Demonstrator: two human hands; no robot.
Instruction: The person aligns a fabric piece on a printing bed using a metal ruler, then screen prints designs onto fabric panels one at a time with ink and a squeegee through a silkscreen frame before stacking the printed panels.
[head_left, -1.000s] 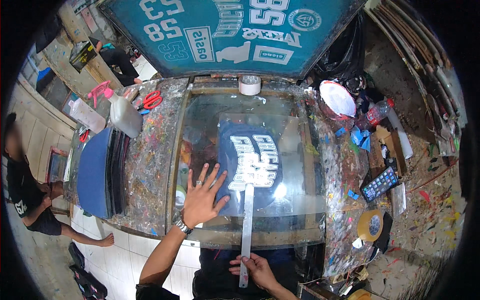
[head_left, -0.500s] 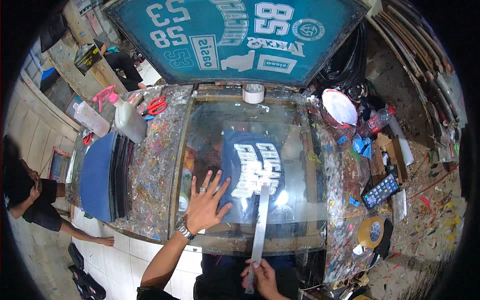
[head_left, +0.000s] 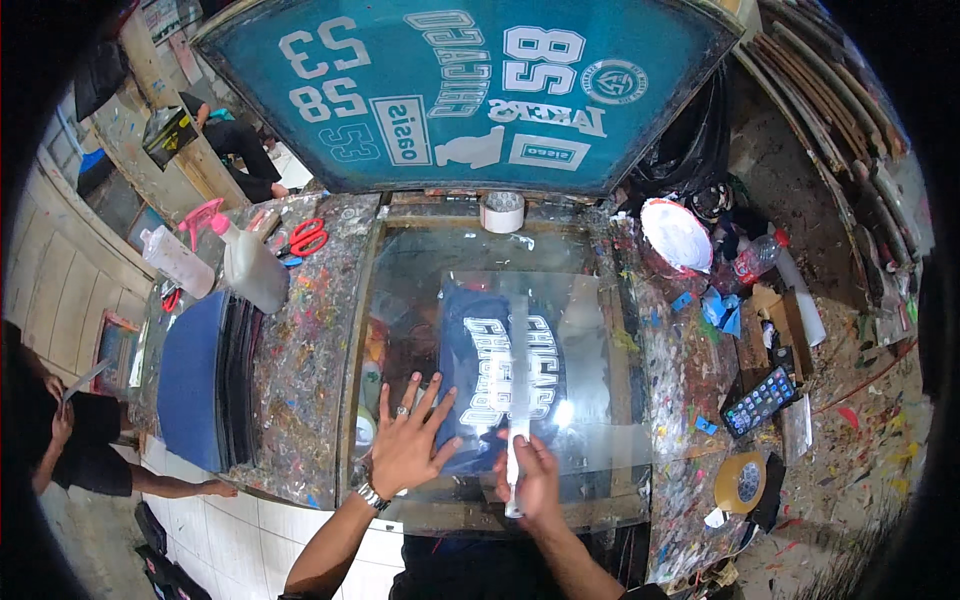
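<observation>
A navy fabric piece point(head_left: 465, 320) with white lettering lies on the glass top point(head_left: 410, 260) of the table, with what looks like a clear plastic sheet point(head_left: 605, 400) over it. My left hand point(head_left: 412, 437) is spread flat, its fingertips and thumb at the fabric's left edge. In my right hand point(head_left: 532, 480) is a long, flat steel ruler point(head_left: 518, 350), gripped near its near end. The ruler lies across the print, between the two rows of letters, pointing away from me. Its underside is hidden.
A teal printing screen point(head_left: 400, 70) stands tilted up behind the glass. Left are stacked navy pieces point(head_left: 190, 390), spray bottle point(head_left: 250, 265) and red scissors point(head_left: 308, 237). Right are a white-filled tub point(head_left: 677, 235), phone point(head_left: 760, 400) and tape roll point(head_left: 740, 483). Another person point(head_left: 85, 420) stands at far left.
My right hand has moved forward over the glass, carrying the ruler farther across the print. My left hand stays spread in place. The person at left now shows a blade-like strip in hand.
</observation>
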